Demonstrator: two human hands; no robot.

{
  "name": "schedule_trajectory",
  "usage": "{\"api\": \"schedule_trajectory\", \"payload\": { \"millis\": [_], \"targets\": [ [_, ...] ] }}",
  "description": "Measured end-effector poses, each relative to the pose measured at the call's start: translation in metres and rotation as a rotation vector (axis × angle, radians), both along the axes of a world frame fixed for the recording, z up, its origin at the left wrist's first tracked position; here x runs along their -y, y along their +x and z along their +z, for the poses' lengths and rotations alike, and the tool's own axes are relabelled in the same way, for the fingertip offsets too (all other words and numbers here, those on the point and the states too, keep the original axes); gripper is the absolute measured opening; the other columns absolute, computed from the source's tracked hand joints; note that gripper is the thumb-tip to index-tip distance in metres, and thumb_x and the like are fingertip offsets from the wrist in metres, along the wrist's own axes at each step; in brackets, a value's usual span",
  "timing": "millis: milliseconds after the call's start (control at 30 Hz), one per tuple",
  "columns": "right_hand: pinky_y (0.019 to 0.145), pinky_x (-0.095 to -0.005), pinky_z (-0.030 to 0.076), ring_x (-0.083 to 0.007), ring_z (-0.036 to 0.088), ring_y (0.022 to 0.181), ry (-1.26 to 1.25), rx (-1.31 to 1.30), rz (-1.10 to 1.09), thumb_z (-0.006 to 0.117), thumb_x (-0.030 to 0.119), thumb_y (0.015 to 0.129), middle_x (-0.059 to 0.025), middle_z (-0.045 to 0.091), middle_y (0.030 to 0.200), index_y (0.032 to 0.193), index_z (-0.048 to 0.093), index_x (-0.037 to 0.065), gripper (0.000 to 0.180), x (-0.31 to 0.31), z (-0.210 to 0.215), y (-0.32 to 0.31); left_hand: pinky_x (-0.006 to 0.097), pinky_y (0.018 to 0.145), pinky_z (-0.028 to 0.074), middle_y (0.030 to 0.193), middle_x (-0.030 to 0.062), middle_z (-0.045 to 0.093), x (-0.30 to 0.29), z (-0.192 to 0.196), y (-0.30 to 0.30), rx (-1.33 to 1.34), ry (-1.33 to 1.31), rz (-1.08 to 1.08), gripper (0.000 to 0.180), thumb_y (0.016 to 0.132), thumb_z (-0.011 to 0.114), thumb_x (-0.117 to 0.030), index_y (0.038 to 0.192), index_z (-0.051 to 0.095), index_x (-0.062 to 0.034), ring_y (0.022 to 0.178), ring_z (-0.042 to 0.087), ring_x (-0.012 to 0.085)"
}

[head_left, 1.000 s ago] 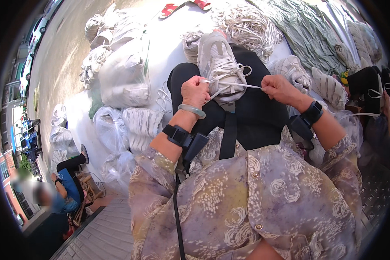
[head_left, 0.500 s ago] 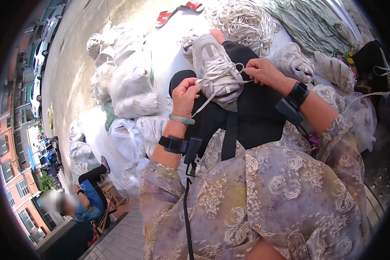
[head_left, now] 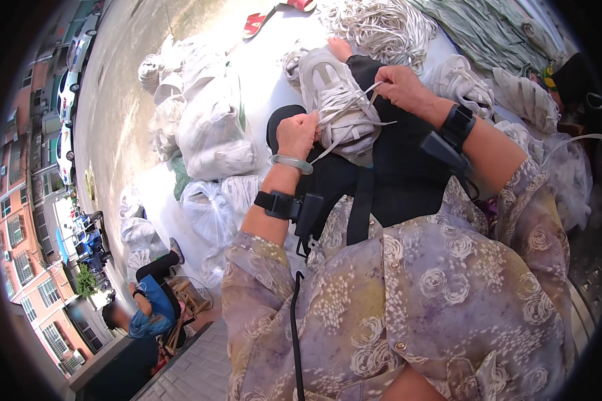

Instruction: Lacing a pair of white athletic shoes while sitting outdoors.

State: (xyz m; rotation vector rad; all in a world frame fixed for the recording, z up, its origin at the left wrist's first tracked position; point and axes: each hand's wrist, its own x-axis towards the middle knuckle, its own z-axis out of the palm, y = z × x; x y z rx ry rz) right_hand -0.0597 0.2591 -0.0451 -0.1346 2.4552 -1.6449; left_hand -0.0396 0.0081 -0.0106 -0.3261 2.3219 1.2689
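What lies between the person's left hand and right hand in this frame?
In the head view, the laced top of a white sneaker lies between the left hand and the right hand; white laces run from each hand to it.

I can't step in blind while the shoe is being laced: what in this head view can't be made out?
- Left hand: fingertips curled over the lace, so the grip is hidden.
- Right hand: fingers fold under, hiding the lace end.
- White shoe: heel hidden by lap and dark apron.
- Lace pile: cut off by the top edge.
- Seated person: small, blurred near the rim.
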Motion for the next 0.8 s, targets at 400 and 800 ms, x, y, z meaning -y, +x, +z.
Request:
{"api": "schedule_trajectory", "payload": {
  "millis": [400, 800],
  "targets": [
    [0.044, -0.0171, 0.038, -0.0035, 0.047, 0.048, -0.363, 0.497, 0.06, 0.063, 0.017, 0.082, 0.0031, 0.053, 0.063, 0.077, 0.058, 0.008, 0.011, 0.001, 0.011, 0.018, 0.019, 0.043, 0.039, 0.062, -0.0019, 0.056, 0.002, -0.006, -0.008, -0.036, -0.145, -0.137, 0.018, 0.074, 0.065, -0.023, 0.071, 0.061, -0.0064, 0.051, 0.051, 0.0061],
    [0.047, -0.0177, 0.036, -0.0027, 0.045, 0.052, -0.35, 0.514, 0.036, 0.06, 0.017, 0.082, 0.005, 0.051, 0.063, 0.075, 0.057, 0.009, 0.01, 0.007, 0.006, 0.022, 0.03, 0.054, 0.045, 0.056, 0.008, 0.058, 0.004, 0.0, -0.035, -0.536, -0.49, -0.318, 0.013, 0.069, 0.058, -0.014, 0.067, 0.061, -0.0025, 0.05, 0.054, 0.0152]
  ]
}}
